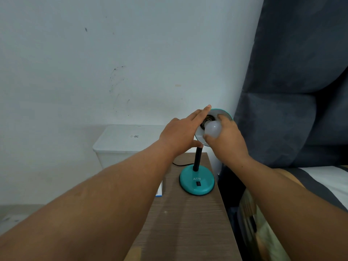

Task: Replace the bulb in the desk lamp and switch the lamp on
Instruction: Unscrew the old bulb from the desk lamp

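Observation:
A teal desk lamp stands on a wooden bedside table, its round base (196,182) carrying a black switch (198,183) and the letters ATN. Its shade (224,112) tilts toward me on a black neck (197,157). My left hand (180,134) grips the left side of the shade, fingers over the rim and thumb underneath. A white bulb (212,131) sits at the socket inside the shade, and my right hand (226,140) is wrapped around it. The bulb is unlit. Whether its cap is seated in the socket is hidden.
The wooden table (184,219) is narrow, with a dark upholstered headboard (282,110) and a bed (320,185) close on the right. A white plastic bin (120,146) stands behind left, against the wall. A black cord (182,164) trails from the base. A small box (159,191) sits at the table's left edge.

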